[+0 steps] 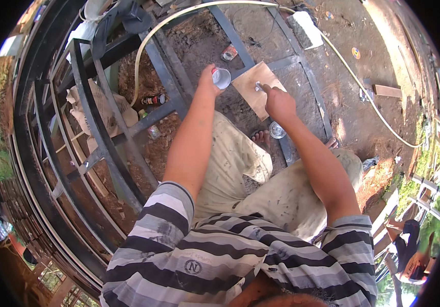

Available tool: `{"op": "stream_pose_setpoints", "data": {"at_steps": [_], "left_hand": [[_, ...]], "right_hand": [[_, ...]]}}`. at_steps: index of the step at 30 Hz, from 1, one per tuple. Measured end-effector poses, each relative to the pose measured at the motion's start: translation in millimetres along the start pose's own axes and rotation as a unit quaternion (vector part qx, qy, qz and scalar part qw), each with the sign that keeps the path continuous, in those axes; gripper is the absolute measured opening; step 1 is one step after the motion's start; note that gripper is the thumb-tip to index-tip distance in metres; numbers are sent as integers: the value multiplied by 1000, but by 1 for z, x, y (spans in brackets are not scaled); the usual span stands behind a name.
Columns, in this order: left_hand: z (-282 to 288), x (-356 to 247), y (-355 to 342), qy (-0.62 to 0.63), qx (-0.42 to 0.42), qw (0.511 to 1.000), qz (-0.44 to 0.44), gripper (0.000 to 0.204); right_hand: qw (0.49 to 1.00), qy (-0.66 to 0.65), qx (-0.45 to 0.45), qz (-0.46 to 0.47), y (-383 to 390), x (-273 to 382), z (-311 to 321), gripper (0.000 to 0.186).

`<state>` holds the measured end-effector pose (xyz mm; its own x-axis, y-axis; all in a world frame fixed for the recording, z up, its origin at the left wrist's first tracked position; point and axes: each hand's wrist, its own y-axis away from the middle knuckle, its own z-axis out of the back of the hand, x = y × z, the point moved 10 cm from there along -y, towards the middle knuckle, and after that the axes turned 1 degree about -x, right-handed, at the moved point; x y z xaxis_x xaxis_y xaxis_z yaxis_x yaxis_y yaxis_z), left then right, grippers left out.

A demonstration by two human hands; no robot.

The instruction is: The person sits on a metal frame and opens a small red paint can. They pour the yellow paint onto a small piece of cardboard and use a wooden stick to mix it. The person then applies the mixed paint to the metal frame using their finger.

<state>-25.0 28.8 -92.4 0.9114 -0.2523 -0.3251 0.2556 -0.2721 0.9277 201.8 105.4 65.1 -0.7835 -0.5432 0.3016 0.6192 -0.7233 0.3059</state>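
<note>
My left hand (209, 80) is wrapped round a small open can (222, 78), red on the outside and pale inside, tilted so its mouth shows. To its right, a square plywood piece (250, 97) lies across dark metal bars. My right hand (280, 104) is over the board's right side, fingers mostly curled, with the tips at a small white dab (259, 87) on the wood. Whatever those fingers may pinch is too small to tell. A clear plastic cup (277, 130) stands just below the board, near my foot.
A dark metal frame (108, 148) fills the left side. A pale hose (179, 14) arcs over the top and down the right. Another can (228, 52), a dark bottle (153, 100) and a brown paper sack (94, 112) lie about. Another person (413, 250) is at the lower right.
</note>
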Motion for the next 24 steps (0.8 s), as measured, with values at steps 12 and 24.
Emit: {"op": "stream_pose_setpoints", "data": {"at_steps": [12,24], "left_hand": [[19,-10,-55,-96,-72,991,-57,26],[30,-72,-3,-254,-173,912,-273,106]], "right_hand": [[999,19,27,25,17,-13,-42,54],[985,-84,77,130,50,74,0,56]]}}
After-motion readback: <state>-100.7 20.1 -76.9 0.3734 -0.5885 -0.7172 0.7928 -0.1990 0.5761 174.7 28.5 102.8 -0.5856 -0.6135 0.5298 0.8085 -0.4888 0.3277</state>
